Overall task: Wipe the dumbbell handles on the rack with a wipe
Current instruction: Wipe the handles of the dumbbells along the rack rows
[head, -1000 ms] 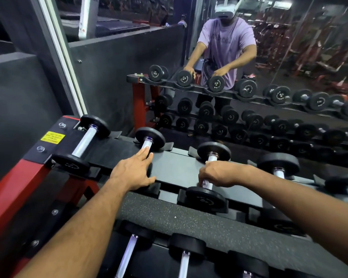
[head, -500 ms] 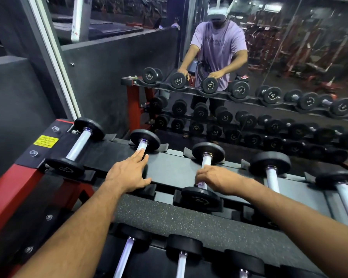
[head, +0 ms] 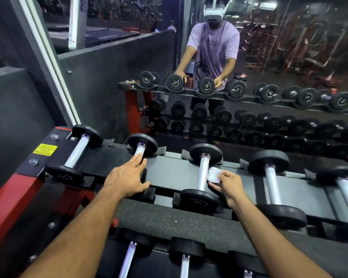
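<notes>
Head view: since the frame half a second earlier, the right hand [head: 227, 185] has come off the handle of the third dumbbell [head: 203, 173]. It had been wrapped over the bar; now it sits just to the right of it, thumb and fingertips pinching a small crumpled white wipe [head: 214, 174] whose edge lies against or just beside the bar. The left hand [head: 127, 177] has hardly moved: it rests flat on the handle of the second dumbbell [head: 142, 146], fingers straight and close together, thumb spread to the side.

Nearest the camera, the lower tier of the rack [head: 169, 221] shows a speckled, rough rubber strip, with three more polished handles and black end plates [head: 186, 250] below it. The upper tier is smooth dark metal with black cradles. In these sit five dumbbells side by side, each with a glossy cylindrical chrome handle between round matte black rubber heads. The first dumbbell [head: 76, 151] lies at the far left beside a yellow warning label [head: 45, 149] on the red-painted frame [head: 6, 199].

Beyond the rack, a wall mirror [head: 289, 57] reflects three tiers of black dumbbells and the person in a lilac T-shirt wearing a white headset.
</notes>
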